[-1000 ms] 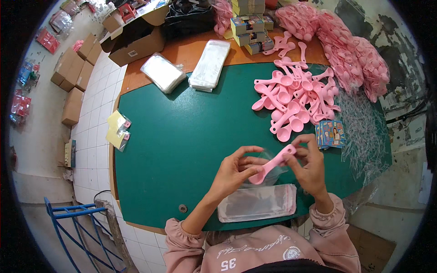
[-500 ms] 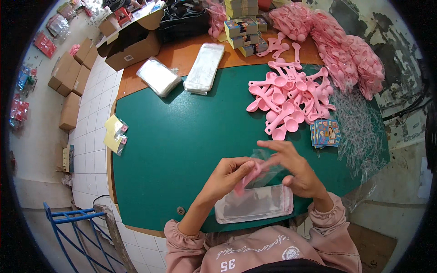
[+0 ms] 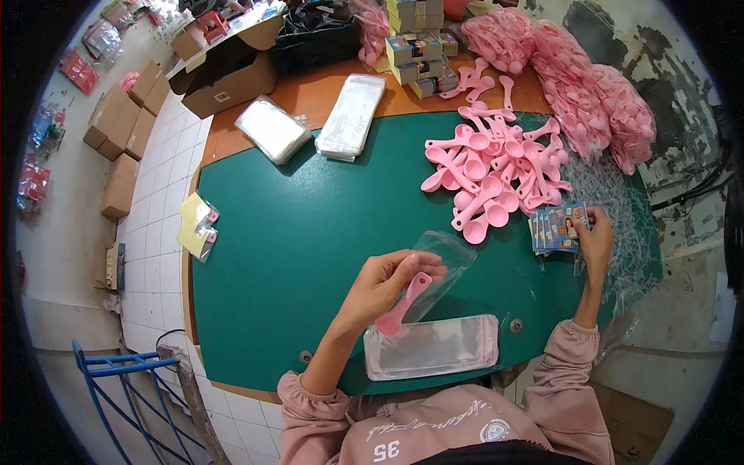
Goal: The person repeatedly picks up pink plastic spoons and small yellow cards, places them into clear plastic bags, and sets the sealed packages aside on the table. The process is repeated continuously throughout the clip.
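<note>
My left hand [image 3: 372,291] is closed above the near part of the green table, pinching a clear plastic bag [image 3: 453,260] with a pink measuring spoon [image 3: 403,306]. The spoon slants with its holed handle end up by my thumb; whether it lies fully inside the bag I cannot tell. Out to the right, my right hand [image 3: 597,240] has its fingertips closed on the edge of a picture card [image 3: 570,223] at the top of a small fanned stack. A pile of clear flat bags [image 3: 430,349] lies at the table's near edge, below my left hand.
Loose pink spoons [image 3: 496,167] are heaped beyond the cards. Thin plastic scraps [image 3: 612,209] cover the right side. Two bundles of clear bags [image 3: 349,116] lie farther back, near stacked card bundles [image 3: 415,50] and bagged spoons [image 3: 573,85]. Packed yellow-card pouches [image 3: 195,225] rest at the left edge.
My right hand has left the bag and moved right to the card stack, taking hold of a card. My left hand keeps the spoon and bag, shifted slightly left.
</note>
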### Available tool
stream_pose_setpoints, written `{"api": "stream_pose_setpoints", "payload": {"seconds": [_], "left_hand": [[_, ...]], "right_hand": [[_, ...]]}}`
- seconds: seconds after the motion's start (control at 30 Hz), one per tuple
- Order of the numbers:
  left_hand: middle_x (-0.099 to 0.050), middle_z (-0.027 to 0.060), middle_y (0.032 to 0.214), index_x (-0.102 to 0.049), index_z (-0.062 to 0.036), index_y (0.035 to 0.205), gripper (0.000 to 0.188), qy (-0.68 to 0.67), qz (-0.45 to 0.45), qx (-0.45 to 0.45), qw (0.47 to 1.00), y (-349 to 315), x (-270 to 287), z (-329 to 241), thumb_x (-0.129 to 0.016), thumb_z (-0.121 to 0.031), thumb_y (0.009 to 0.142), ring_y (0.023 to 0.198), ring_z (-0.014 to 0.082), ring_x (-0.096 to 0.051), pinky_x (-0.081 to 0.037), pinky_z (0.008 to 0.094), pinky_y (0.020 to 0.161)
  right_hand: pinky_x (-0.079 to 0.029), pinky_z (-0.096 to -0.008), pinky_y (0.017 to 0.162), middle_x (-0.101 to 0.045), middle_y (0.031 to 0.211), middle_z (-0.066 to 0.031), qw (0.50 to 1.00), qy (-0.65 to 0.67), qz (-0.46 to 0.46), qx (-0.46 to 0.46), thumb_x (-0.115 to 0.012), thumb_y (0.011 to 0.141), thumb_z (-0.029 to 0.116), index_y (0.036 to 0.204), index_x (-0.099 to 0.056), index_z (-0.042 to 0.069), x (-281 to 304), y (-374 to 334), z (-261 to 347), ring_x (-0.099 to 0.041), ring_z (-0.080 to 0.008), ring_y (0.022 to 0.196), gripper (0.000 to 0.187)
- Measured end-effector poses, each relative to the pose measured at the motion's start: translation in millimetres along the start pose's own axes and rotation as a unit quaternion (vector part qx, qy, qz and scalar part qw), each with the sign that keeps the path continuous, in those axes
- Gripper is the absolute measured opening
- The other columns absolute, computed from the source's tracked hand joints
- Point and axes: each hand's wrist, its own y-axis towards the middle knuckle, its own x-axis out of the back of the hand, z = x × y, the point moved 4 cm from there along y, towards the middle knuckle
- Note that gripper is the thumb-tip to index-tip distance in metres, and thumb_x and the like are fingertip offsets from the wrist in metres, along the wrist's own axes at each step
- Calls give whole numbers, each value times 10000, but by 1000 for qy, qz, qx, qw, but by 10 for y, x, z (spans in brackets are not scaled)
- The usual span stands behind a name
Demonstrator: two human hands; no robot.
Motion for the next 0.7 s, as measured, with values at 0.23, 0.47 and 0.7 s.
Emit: {"api": "stream_pose_setpoints", "payload": {"seconds": [0.23, 0.47, 0.7], "left_hand": [[-617, 151, 955, -546, 90, 1043, 314, 25, 17, -10, 999, 32, -6, -15, -417, -173, 927, 898, 167, -595, -462, 242, 784], [-624, 99, 885, -560, 81, 1036, 316, 24, 18, -12, 999, -7, 2, -45, -422, -182, 926, 837, 112, -571, -461, 236, 752], [-621, 41, 793, -564, 29, 1081, 292, 109, 39, -10, 993, -15, -49, -19, -443, -177, 913, 697, 78, -545, -458, 232, 648]], "right_hand": [[-455, -288, 617, -601, 770, -71, 976, 198, 5, 93, -583, 773, 50, 900, -540, -10, 311, -318, 775, -569, -137, 682, 148], [-429, -219, 571, -582, 732, -56, 884, 383, 235, 133, -577, 778, 27, 875, -560, -11, 148, -718, 1610, -512, -66, 639, 106], [-437, -272, 556, -565, 685, -108, 868, 270, 329, 256, -611, 729, 33, 872, -552, -7, 97, -793, 1733, -538, -143, 586, 160]]}}
